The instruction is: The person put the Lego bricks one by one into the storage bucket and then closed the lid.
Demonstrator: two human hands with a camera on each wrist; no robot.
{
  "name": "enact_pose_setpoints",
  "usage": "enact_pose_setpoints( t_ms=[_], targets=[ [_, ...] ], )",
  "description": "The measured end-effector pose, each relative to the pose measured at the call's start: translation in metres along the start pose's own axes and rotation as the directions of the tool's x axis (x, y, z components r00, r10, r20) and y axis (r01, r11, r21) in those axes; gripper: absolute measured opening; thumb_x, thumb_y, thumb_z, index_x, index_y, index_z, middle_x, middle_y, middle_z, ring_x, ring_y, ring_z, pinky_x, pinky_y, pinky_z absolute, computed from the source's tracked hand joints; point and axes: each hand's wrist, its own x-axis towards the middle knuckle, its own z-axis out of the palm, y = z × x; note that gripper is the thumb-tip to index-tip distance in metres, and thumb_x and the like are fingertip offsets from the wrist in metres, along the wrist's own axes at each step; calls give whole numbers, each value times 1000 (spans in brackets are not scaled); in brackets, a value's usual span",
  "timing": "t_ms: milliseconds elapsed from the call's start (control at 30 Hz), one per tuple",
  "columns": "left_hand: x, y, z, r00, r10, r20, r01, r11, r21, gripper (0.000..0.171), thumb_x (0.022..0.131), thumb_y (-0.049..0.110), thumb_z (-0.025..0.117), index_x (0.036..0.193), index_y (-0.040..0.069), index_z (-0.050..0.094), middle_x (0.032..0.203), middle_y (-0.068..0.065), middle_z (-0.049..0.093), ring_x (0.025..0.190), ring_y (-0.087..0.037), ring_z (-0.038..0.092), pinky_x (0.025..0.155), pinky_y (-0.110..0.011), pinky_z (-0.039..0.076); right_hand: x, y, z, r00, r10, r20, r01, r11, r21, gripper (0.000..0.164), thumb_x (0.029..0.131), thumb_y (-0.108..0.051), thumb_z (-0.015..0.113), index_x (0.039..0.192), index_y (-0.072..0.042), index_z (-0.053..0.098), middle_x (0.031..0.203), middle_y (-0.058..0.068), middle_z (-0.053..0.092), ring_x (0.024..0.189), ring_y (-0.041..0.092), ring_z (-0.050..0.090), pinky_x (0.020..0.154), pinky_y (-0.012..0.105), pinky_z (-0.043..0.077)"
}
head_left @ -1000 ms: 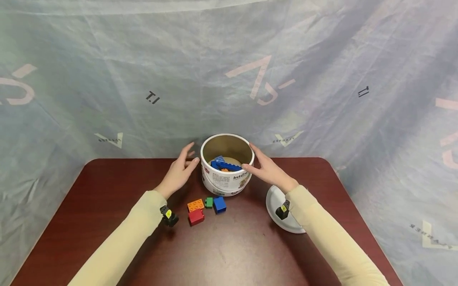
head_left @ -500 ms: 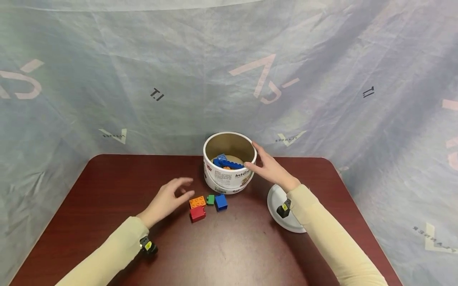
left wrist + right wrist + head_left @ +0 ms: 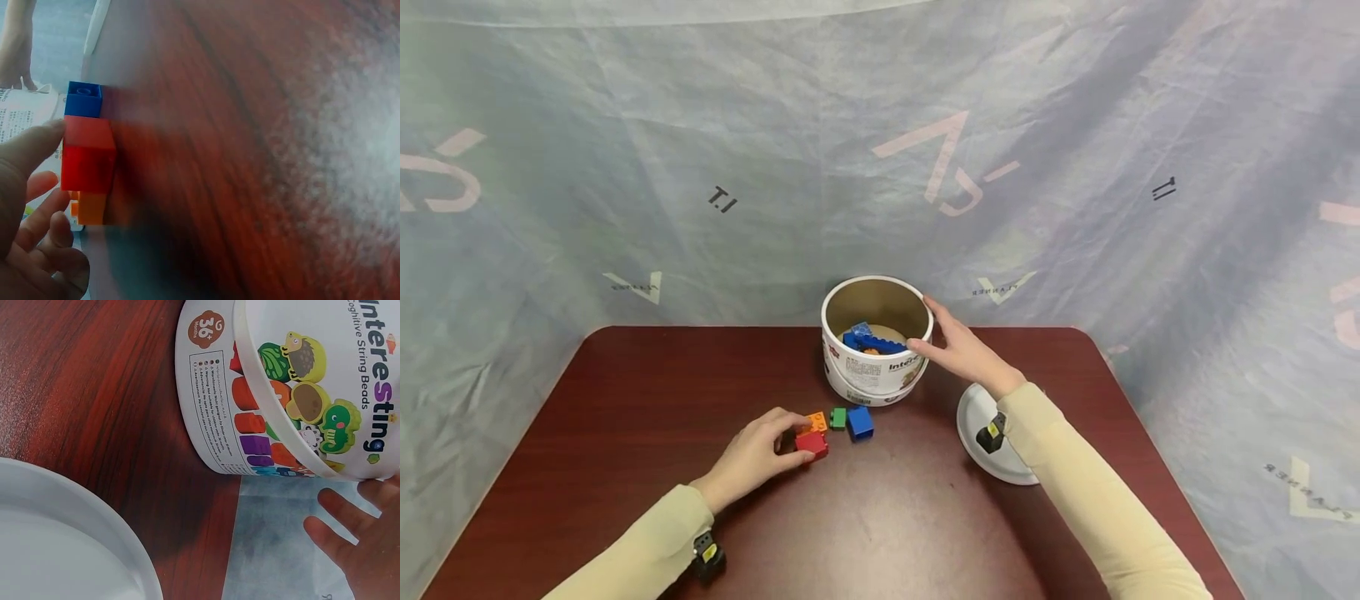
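Observation:
My left hand (image 3: 756, 454) is at a red toy brick (image 3: 811, 447), thumb on its near side and curled fingers around its far side. Just behind, partly covered by those fingers, lies an orange toy brick (image 3: 816, 422). In the left wrist view the thumb tip meets the edge of the red brick (image 3: 89, 156). My right hand (image 3: 961, 348) rests on the right rim of a white bucket (image 3: 868, 375), fingers mostly straight and spread. Blue bricks (image 3: 880, 343) and a bit of orange show inside the bucket.
A green brick (image 3: 838, 419) and a blue brick (image 3: 860, 423) stand on the brown table (image 3: 880, 525) in front of the bucket. Beneath the right forearm lies a round white lid (image 3: 973, 437). A grey printed curtain (image 3: 820, 167) hangs behind the table.
My left hand has come away from beside the bucket, down toward the front, and its fingers now close around the red brick. The right hand stays on the bucket's rim.

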Motion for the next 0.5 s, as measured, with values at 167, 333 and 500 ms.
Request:
enact_pose_setpoints(
  t_ms=[167,333,500],
  targets=[
    [-3,0,4,999,25,-25,-24,999,37,37,84,32,89,117,21,76,104,6,65,91,-13,63,77,-32,56,0,-1,0,1000,5,2,-5,1000,-2,102,96,-61,65,169,-16,10,173,10,19,155,32,30,120,56,36],
    [-7,0,5,999,31,-19,-29,996,80,39,82,32,90,117,23,75,100,12,61,86,-11,60,71,-28,53,0,-1,-1,1000,5,0,-5,1000,-2,102,96,-63,65,169,-17,10,173,10,19,155,32,30,120,56,35],
    [-10,0,5,999,47,-24,-45,994,103,35,84,30,89,115,21,76,101,12,61,83,-11,58,69,-27,52,0,0,0,1000,5,-5,-5,1000,-2,100,96,-61,65,169,-19,10,172,10,21,153,31,32,119,55,36]
  ],
)
